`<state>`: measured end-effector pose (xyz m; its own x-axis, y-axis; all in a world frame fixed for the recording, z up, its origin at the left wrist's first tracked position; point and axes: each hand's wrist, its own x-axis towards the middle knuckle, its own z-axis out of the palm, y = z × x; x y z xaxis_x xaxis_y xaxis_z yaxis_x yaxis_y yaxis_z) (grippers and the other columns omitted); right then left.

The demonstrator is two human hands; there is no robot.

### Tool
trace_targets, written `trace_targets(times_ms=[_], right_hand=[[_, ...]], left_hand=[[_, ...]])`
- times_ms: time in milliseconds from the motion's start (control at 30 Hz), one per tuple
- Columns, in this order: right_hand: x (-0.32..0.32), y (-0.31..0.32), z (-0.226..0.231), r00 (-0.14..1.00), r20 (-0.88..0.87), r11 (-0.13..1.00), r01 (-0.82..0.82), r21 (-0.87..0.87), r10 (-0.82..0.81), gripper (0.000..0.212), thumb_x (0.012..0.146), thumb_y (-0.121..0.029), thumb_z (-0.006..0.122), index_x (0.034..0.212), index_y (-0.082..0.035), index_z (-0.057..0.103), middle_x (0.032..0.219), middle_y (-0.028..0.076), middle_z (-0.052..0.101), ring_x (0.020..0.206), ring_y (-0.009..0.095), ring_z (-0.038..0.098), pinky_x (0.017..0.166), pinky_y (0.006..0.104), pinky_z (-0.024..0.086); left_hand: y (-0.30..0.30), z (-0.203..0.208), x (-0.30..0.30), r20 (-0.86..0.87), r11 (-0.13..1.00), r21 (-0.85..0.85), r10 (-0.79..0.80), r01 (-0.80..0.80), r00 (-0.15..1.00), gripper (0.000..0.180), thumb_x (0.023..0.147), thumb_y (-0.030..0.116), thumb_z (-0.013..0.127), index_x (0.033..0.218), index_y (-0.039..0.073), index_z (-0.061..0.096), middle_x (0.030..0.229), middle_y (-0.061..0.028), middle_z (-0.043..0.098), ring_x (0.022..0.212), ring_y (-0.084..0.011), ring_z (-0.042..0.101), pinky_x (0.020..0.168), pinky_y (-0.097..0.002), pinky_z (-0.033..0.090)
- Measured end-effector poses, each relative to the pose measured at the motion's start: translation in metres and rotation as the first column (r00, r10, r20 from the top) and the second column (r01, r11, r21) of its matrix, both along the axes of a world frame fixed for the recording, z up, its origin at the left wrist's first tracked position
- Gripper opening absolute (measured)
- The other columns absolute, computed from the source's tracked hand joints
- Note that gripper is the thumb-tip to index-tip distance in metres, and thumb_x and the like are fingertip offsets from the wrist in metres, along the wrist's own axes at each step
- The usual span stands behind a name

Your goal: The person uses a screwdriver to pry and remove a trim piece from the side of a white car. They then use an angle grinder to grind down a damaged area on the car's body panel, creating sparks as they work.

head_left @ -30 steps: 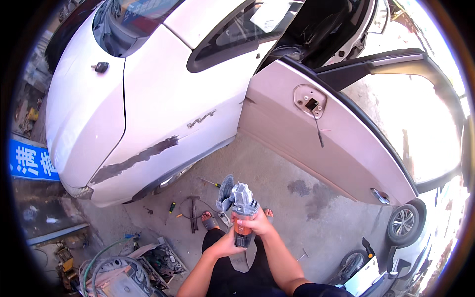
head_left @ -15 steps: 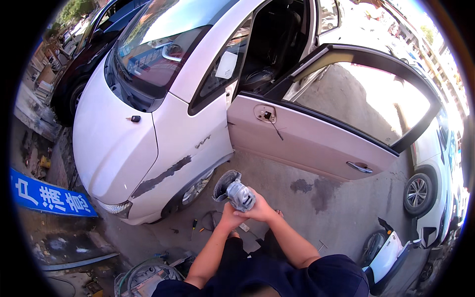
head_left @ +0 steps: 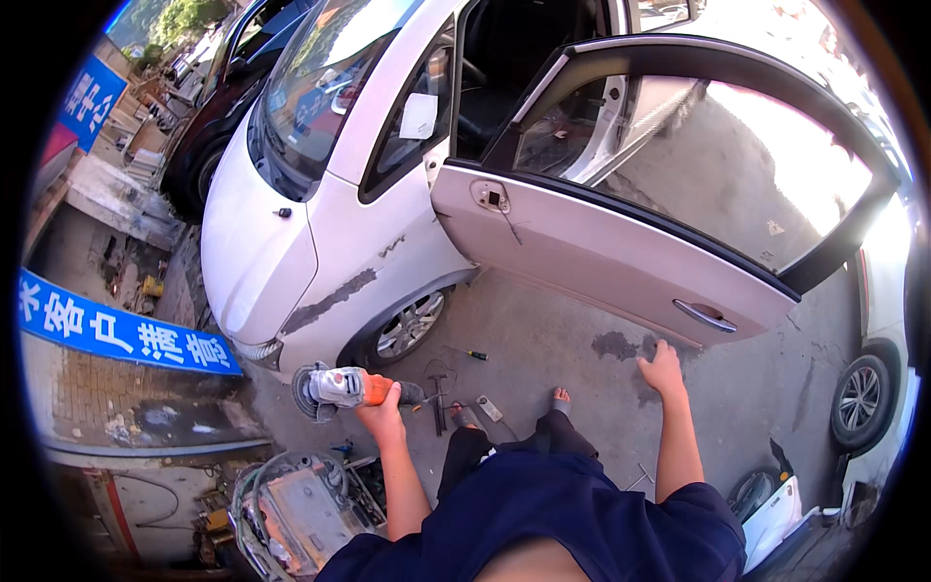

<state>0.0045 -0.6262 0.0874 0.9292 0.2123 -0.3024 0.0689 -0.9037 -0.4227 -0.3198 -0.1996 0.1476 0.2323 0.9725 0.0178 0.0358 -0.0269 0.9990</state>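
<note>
My left hand [head_left: 382, 415] is closed round the orange body of an angle grinder [head_left: 344, 387]. The tool's metal head and dark round disc point left, below the car's front wheel [head_left: 409, 328]. My right hand [head_left: 662, 369] is empty, its fingers apart, over the ground near the lower edge of the open car door [head_left: 621, 262]. The pale pink-white car [head_left: 254, 254] has a long dark scraped patch [head_left: 330, 302] on its front fender. The door's mirror mount [head_left: 491, 196] is bare, with a wire hanging from it.
On the ground lie a screwdriver [head_left: 476, 355], a hammer-like tool [head_left: 438, 405] and a small white block [head_left: 490, 408] near my feet. A machine with coiled hoses [head_left: 296, 509] stands lower left. Detached car parts [head_left: 771, 519] lie lower right, below a white car's wheel [head_left: 861, 398].
My hands have parted: the left has carried the grinder left, while the right has let go and moved right. The view has shifted too.
</note>
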Motion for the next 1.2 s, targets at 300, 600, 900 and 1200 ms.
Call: trace_targets(times_ms=[300, 600, 900, 1200], right_hand=[[0.056, 0.022, 0.081, 0.989, 0.144, 0.945, -0.062, 0.322, 0.016, 0.032, 0.086, -0.025, 0.070, 0.098, 0.005, 0.065, 0.085, 0.019, 0.071, 0.083, 0.031, 0.068, 0.079, 0.0396, 0.052], [-0.003, 0.050, 0.079, 0.928, -0.168, 0.938, -0.308, 0.162, 0.333, 0.037, 0.087, -0.030, 0.069, 0.099, 0.004, 0.067, 0.083, 0.014, 0.071, 0.071, 0.020, 0.069, 0.072, 0.0344, 0.054], [-0.067, 0.049, 0.116, 0.873, -0.339, 0.932, -0.361, 0.031, 0.350, 0.041, 0.089, -0.032, 0.068, 0.108, 0.005, 0.065, 0.084, 0.015, 0.072, 0.075, 0.021, 0.072, 0.064, 0.0321, 0.055], [-0.141, -0.009, 0.143, 0.939, -0.303, 0.982, -0.183, -0.037, 0.164, 0.041, 0.090, -0.031, 0.069, 0.107, 0.006, 0.065, 0.088, 0.016, 0.072, 0.073, 0.020, 0.070, 0.068, 0.0339, 0.055]], left_hand=[[-0.015, 0.099, -0.043, 0.541, 0.967, 0.120, 0.127, -0.225, 0.831, 0.051, 0.077, -0.006, 0.063, 0.125, 0.001, 0.048, 0.116, -0.0132, 0.059, 0.110, -0.0242, 0.057, 0.103, -0.0415, 0.047], [-0.038, 0.171, -0.143, 0.599, 0.828, 0.474, -0.055, -0.298, 0.799, 0.059, 0.072, 0.007, 0.068, 0.127, 0.009, 0.047, 0.119, -0.0115, 0.055, 0.119, -0.0298, 0.052, 0.113, -0.0521, 0.037], [-0.029, 0.114, -0.221, 0.488, 0.865, 0.469, -0.086, -0.178, 0.869, 0.069, 0.064, -0.003, 0.065, 0.129, 0.010, 0.047, 0.123, -0.0111, 0.053, 0.124, -0.0327, 0.049, 0.116, -0.0532, 0.030], [-0.013, 0.066, -0.228, 0.214, 0.877, 0.471, -0.215, 0.093, 0.953, 0.074, 0.054, -0.007, 0.073, 0.122, 0.006, 0.047, 0.118, -0.0119, 0.059, 0.115, -0.0304, 0.057, 0.107, -0.0449, 0.042]])
